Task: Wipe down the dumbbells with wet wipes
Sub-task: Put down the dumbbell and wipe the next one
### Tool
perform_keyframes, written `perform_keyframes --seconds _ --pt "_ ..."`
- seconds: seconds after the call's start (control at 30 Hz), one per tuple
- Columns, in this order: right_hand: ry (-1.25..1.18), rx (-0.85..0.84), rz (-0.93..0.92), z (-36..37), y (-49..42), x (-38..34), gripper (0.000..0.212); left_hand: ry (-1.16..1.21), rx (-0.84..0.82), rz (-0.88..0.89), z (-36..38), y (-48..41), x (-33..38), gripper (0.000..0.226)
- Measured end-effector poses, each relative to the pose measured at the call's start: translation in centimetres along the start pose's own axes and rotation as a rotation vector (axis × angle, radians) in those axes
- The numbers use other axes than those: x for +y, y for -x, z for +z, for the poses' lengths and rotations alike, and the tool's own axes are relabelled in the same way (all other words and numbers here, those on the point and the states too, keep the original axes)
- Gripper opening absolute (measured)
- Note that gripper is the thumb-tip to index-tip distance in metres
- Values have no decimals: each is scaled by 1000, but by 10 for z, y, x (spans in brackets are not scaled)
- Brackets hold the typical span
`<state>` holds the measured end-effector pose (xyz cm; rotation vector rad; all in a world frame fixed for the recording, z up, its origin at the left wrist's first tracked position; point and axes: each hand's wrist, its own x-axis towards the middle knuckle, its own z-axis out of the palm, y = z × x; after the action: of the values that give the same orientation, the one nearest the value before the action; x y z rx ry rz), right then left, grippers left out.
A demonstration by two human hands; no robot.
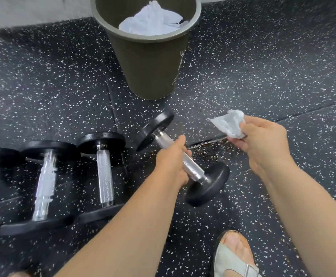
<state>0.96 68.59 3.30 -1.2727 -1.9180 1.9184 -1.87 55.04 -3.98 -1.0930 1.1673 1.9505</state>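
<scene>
White wipe (pixel 228 124) pinched in right hand (pixel 263 142), beside the left hand's (pixel 171 162) dumbbell (pixel 183 158).

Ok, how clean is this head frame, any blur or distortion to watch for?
Head view: the left dumbbells smear with motion blur; the held dumbbell and wipe are fairly sharp; the wide-angle lens curves the bin and the floor; no harsh glare.

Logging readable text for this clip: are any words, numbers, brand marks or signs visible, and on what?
No text can be read in this frame.
white marks on the bin wall: seen nearly edge-on, unreadable.
held dumbbell, floor dumbbells, wipe: no label or number shows.
</scene>
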Motion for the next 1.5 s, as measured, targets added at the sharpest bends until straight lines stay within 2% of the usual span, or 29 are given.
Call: perform_keyframes --seconds 0.07,0.17,0.27,0.4,0.5,0.67,0.7,0.8,0.83,0.87,0.93,1.0,1.13,1.27,1.37,1.5 --pt "-20 -6 -2 -2 -1 1 27 186 -18 -71 5 1 -5 20" --pt "-28 -26 7 -3 -1 8 26 303 -32 -138 1 -3 -20 33" --pt "-11 -40 10 -3 -1 15 26 288 -17 -159 -13 -13 -29 48" --pt "-38 -21 66 -7 -3 21 22 131 -26 -155 -26 -16 -29 50" --pt "-51 -13 130 -9 -7 27 16 -170 -27 -170 -31 -10 -24 48" --pt "-70 14 154 -16 -10 35 14 -882 -1 -158 -36 10 -6 33" --pt "-77 19 158 -17 -10 36 14 -1002 -21 -65 -34 13 -3 26" --pt "-97 27 167 -23 -12 37 13 -1395 -83 475 -24 14 1 10" --pt "-101 33 167 -25 -13 38 14 -1553 -101 606 -20 15 2 2" --pt "-102 39 166 -27 -14 39 14 -1730 -101 710 -17 13 2 11" --pt "-97 46 168 -31 -15 41 13 -2078 -95 811 -17 4 -2 34" --pt "-95 51 171 -35 -17 42 13 -2257 -75 798 -19 -6 -7 45" --pt "-108 58 161 -43 -19 43 19 -2355 -59 782 -18 -14 -12 29" --pt "-137 85 182 -52 -25 44 16 -2340 -56 696 -16 -11 -14 30" --pt "-168 124 196 -57 -27 45 17 -2160 -69 643 -11 -2 -17 27" --pt "-170 179 186 -60 -26 43 12 -1709 -132 537 7 9 -15 31"
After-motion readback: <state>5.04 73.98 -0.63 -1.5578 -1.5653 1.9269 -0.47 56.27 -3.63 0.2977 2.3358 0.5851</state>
